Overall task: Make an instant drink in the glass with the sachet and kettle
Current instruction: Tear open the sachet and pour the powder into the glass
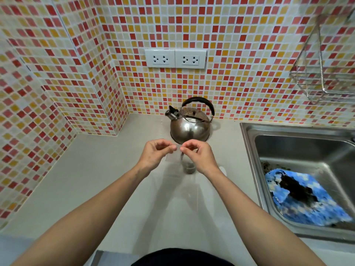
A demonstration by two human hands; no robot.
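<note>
Left hand (156, 150) and right hand (197, 153) pinch clear sachet (173, 157) at frame centre over glass (189, 167). Powder in glass; kettle (189, 124) pour pending.

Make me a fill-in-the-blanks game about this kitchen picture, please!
1. The shiny kettle stands on the counter, right behind the person's two ____.
2. The blue cloth lies inside the ____.
3. The left hand and right hand hold a clear sachet above the ____.
4. On the tiled wall above the kettle sit two white ____.

Missing words: hands; sink; glass; sockets
</note>
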